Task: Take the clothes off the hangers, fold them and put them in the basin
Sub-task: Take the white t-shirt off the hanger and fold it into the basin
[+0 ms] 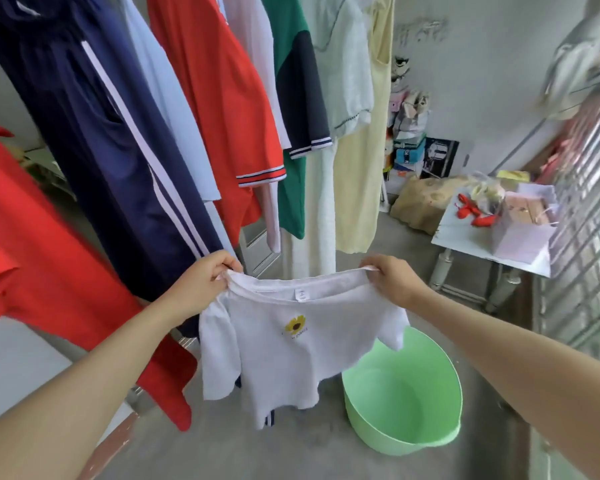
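My left hand (pixel 207 277) and right hand (pixel 392 278) are each pinching one shoulder of the white T-shirt (pixel 291 358), fingers curled over the neckline seam, and are stretching it flat between them in mid-air. The shirt is hanging front-out, with its sunflower print (pixel 296 325) and neck label (pixel 301 295) facing me; no hanger is showing in it. The hem is dangling above the concrete floor (pixel 291 455), and the right sleeve is drooping over the near rim of the green basin (pixel 395 434), which is standing on the floor below and to the right and is holding nothing yet.

I am judging the fold to be the step in hand, and the risks are following from where it is being done. I am working with no flat surface under the cloth, so any regrasp is leaving one shoulder unsupported; a loosened pinch is likely to be sending the shirt onto the floor and not into the basin, since most of it is hanging left of the rim. The left sleeve is lying close to the navy striped garment (pixel 111 133) and the red garment (pixel 32 254) on the rail, so a wide swing is risking a snag. The desk (pixel 465 233) at right is standing well apart.
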